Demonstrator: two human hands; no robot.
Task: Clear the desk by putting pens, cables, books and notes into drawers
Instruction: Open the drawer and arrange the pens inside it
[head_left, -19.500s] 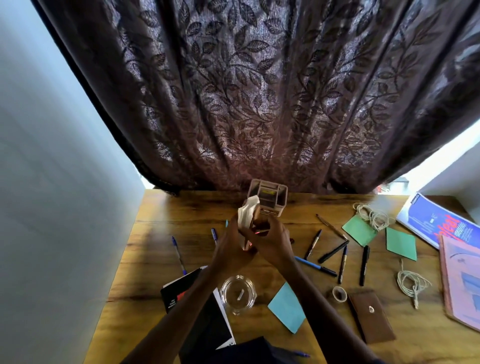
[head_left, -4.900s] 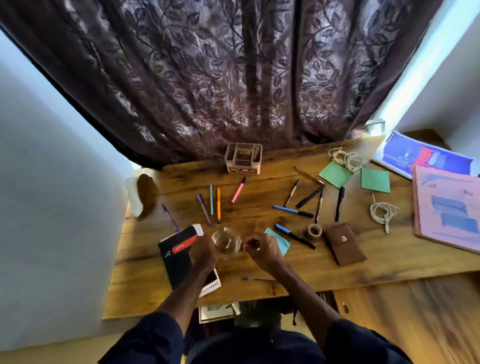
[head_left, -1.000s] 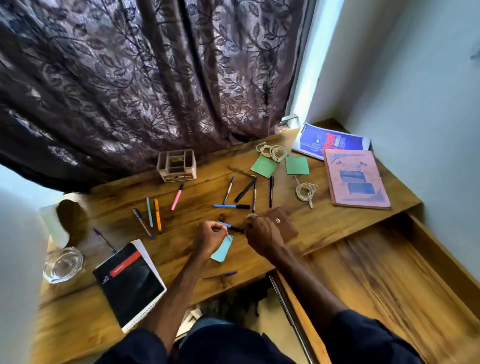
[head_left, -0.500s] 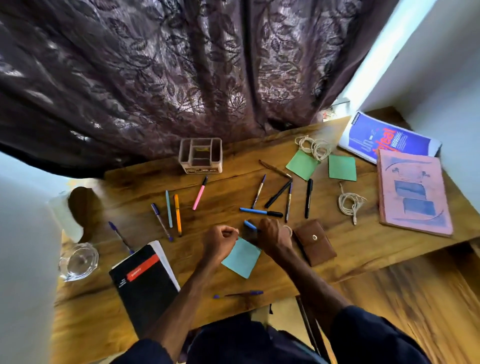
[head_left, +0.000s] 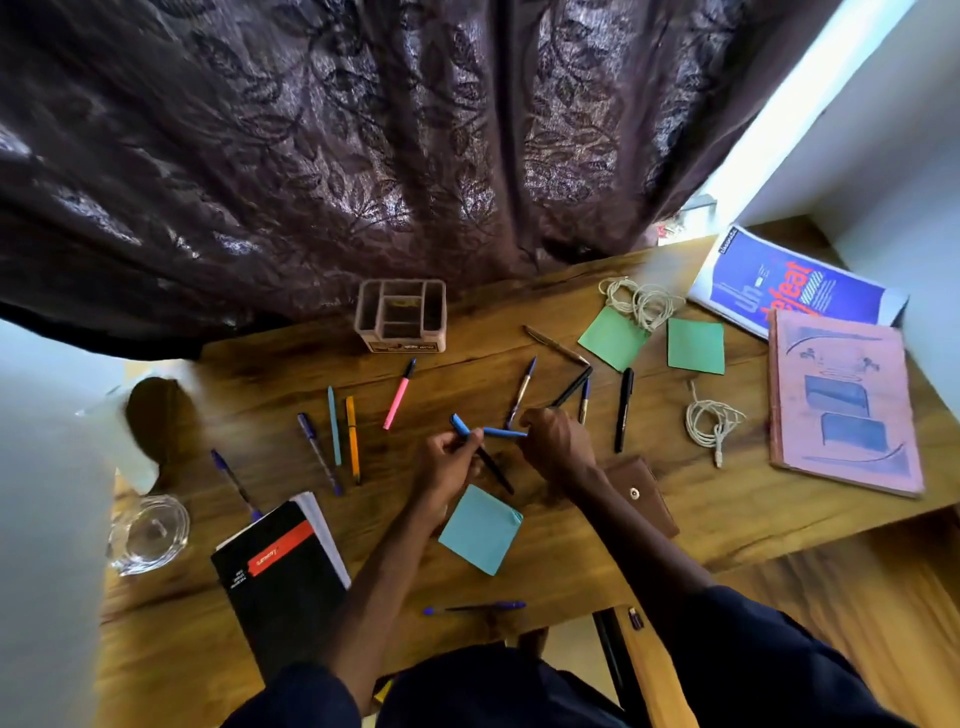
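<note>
My left hand (head_left: 445, 465) grips a blue-capped black pen (head_left: 493, 467) just above the wooden desk (head_left: 727, 509). My right hand (head_left: 556, 441) closes its fingers on a second blue pen (head_left: 503, 432), whose barrel sticks out to the left of the fist. Several more pens (head_left: 343, 434) lie loose left and right of my hands. A light-blue note pad (head_left: 480, 527) lies just below my hands. Two green notes (head_left: 695, 345), two white coiled cables (head_left: 709, 418), a black notebook (head_left: 280, 577), a pink book (head_left: 841, 405) and a blue magazine (head_left: 789, 291) also lie on the desk.
An empty pen holder (head_left: 401, 315) stands at the back by the dark curtain. A glass dish (head_left: 148, 532) sits at the left edge, a brown pouch (head_left: 641, 493) right of my right arm. One blue pen (head_left: 475, 607) lies near the front edge.
My left hand has picked up the blue-capped pen and my right hand has moved up onto the second blue pen. The camera view has shifted slightly.
</note>
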